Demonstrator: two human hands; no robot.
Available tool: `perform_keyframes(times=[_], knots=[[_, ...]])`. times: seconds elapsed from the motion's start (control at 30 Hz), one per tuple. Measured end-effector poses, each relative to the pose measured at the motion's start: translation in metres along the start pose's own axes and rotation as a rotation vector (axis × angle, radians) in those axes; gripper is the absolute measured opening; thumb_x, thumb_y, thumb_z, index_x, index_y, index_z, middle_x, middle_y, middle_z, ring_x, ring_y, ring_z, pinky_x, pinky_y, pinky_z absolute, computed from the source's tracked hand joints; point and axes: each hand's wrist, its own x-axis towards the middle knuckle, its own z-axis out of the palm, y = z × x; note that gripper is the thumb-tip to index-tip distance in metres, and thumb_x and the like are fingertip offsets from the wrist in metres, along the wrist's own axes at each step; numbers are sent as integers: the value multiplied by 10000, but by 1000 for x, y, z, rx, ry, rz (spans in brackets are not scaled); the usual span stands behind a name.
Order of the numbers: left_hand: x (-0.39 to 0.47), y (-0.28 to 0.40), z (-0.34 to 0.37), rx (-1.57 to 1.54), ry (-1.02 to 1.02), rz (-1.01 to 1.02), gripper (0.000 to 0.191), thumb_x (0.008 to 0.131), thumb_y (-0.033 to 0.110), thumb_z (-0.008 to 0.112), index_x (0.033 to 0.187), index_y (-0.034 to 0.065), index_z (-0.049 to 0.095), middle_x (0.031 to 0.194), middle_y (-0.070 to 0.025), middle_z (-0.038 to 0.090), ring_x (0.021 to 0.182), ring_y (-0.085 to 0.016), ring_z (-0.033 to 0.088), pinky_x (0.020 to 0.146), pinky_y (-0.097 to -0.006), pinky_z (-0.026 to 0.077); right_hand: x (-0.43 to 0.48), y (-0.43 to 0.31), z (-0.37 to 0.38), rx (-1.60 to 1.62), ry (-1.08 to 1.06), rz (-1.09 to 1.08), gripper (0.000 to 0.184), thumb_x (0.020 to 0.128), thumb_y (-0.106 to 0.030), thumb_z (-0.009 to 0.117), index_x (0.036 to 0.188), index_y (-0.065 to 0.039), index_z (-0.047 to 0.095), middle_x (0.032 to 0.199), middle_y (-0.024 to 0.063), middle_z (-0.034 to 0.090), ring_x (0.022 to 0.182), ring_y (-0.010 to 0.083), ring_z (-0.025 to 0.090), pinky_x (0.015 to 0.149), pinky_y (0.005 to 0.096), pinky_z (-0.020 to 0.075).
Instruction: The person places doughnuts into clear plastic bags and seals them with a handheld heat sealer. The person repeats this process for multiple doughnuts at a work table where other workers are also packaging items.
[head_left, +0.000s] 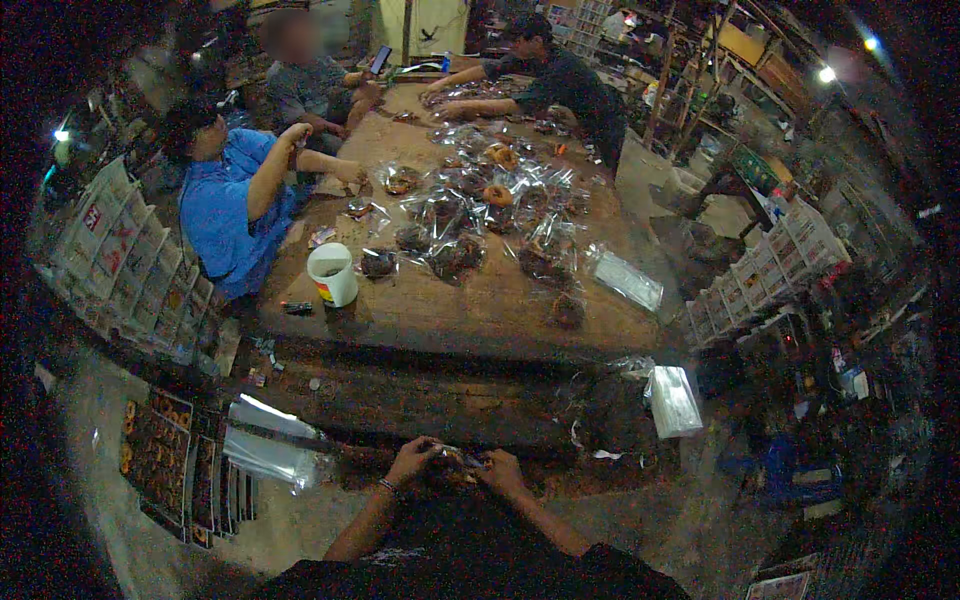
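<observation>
Close to my body, my left hand (410, 460) and my right hand (502, 472) grip opposite ends of a small clear plastic packet (459, 463). Something brownish shows inside it, too small and dim to make out. A bracelet circles my left wrist. Beyond my hands is the dark front of a wooden table (480, 322). On its top lies a spread of clear plastic packets (450, 210) with dark and orange-brown ring-shaped pieces in them. One dark piece (568, 309) rests near the front edge.
A white bucket (332, 276) stands at the table's left, beside a black marker-like object (297, 307). Stacks of clear plastic bags lie at right (626, 277), lower right (675, 401) and left (271, 441). Stacked trays (159, 461) hold brown rings. Several people (238, 199) surround the table.
</observation>
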Motion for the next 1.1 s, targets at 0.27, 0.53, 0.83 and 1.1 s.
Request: perform_keyframes(times=[0.27,0.53,0.83,1.1], knots=[[33,-22,-10,-30,-132,-99,266,864,242,638,1036,40,626,937,-40,653,862,-131,588,779,-297,483,-2,-46,-26,6,28,252,303,671,-211,768,892,-31,667,864,114,646,758,266,638,684,368,510],[36,-17,-2,230,-176,85,290,874,280,632,1073,70,622,977,-24,657,888,-121,583,777,-304,491,11,-52,-55,121,71,452,255,721,-260,752,909,-93,710,792,100,686,695,201,654,671,313,505],[26,-23,4,99,-17,-97,293,861,276,631,1030,37,628,940,-69,663,864,-120,597,776,-297,485,-5,-24,-27,228,68,226,263,746,-253,732,909,-48,700,773,115,678,648,198,647,606,303,511],[-13,-3,19,-13,14,-9,312,868,276,631,1073,40,615,974,-54,655,909,-148,595,820,-301,480,7,-47,-72,456,84,440,243,799,-223,701,962,-45,683,795,48,683,701,126,628,623,294,519]])
